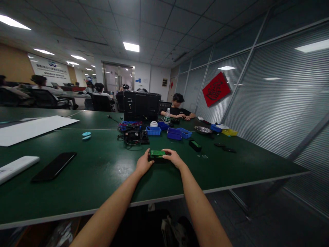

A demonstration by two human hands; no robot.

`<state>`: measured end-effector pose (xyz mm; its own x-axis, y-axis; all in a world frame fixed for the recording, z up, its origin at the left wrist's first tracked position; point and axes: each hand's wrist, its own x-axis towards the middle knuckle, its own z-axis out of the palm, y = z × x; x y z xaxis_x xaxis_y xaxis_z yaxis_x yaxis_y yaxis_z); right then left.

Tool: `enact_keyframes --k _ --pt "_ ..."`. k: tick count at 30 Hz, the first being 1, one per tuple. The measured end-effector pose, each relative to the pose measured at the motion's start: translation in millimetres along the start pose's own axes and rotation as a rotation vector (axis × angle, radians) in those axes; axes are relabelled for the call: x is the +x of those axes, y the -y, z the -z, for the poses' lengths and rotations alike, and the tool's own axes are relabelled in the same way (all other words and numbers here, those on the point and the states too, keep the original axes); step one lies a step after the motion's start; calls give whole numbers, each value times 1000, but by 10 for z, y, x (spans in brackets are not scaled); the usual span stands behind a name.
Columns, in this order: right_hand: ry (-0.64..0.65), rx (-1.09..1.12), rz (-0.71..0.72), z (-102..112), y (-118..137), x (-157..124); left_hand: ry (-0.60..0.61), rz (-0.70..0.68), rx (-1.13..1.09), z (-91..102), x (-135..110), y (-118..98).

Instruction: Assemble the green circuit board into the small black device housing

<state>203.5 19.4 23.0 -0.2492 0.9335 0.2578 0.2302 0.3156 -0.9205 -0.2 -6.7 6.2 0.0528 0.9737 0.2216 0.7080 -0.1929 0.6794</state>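
Note:
Between my two hands is a black box with a green circuit board (157, 153) on its top, just above or on the green table. My left hand (144, 162) grips its left end, thumb at the near side and fingers at the far side. On the right end, my right hand (174, 158) is closed round the box, its thumb near the board's edge. The underside of the box is hidden. A similar black box with a green top (195, 145) sits on the table to the right of my right hand.
Beyond my hands lie a black adapter with cables (132, 137), blue bins (153, 130), a purple bin (174, 133), and a monitor (142, 105). A metal dish (203, 130) and yellow tray (229, 132) stand right. A black slab (54, 166) lies left. A person (178, 108) sits across.

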Motion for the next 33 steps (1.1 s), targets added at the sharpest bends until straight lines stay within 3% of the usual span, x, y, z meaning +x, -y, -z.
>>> enact_keyframes --k 6,14,17,22,25,28,33 --pt "-23 117 -45 -19 -32 17 -14 -12 -35 5 1 3" --pt "23 -299 -21 -62 -11 18 -21 2 -68 32 -15 -35" --pt "-78 -399 -48 -38 -35 38 -4 18 -87 25 -7 -23" --pt "-438 -573 -259 138 -142 64 -2 14 -87 3 9 15" --pt "-566 -625 -339 223 -203 70 4 -7 -89 -7 11 24" --pt "-615 -730 -376 229 -226 78 3 -11 -87 -7 4 9" --pt "-564 -826 -361 140 -198 100 16 15 -79 17 -12 -30"
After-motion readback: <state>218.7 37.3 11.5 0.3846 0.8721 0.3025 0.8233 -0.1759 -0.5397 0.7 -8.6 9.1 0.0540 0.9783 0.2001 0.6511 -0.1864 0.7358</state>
